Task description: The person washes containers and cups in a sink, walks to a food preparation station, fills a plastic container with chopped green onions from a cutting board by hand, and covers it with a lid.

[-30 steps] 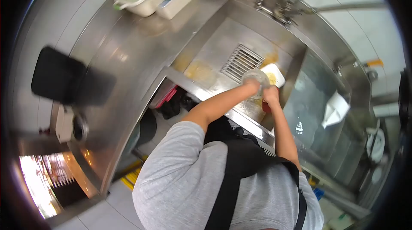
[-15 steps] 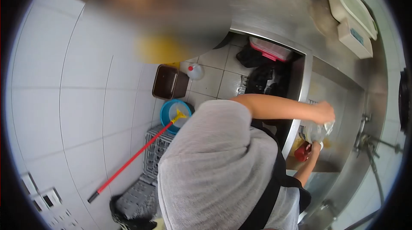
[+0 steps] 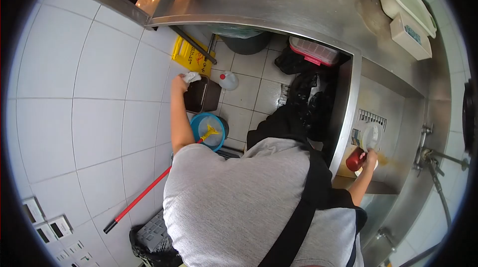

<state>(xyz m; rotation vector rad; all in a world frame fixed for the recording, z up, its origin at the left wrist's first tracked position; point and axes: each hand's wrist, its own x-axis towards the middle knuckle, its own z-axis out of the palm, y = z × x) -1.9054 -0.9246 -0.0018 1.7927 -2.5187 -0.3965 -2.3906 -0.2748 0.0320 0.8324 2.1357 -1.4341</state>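
Note:
At the wall on the left, my left hand [image 3: 180, 84] is closed on a crumpled white scrap [image 3: 191, 77], thin like film or paper. It hangs over the near-left rim of a brown bin [image 3: 213, 97]. Down in the steel sink, my right hand [image 3: 369, 157] has its fingers closed at the near side of a clear plastic container [image 3: 372, 136]. A red container [image 3: 355, 159] sits right beside those fingers, and something white shows just beyond them. Which of these the right fingers bear on I cannot tell fully.
A blue bucket [image 3: 195, 126] with a red-handled squeegee [image 3: 144, 195] stands near the brown bin. Behind are a yellow sign [image 3: 191, 58] and a white jug [image 3: 229, 81]. Black bags [image 3: 303, 95] lie under the steel counter [image 3: 308, 8]. Taps [image 3: 427, 156] line the sink's right side.
My left hand has swung from above the sink across to the brown bin, carrying the white scrap. The right hand stays in the sink, shifted slightly forward with the clear and red containers.

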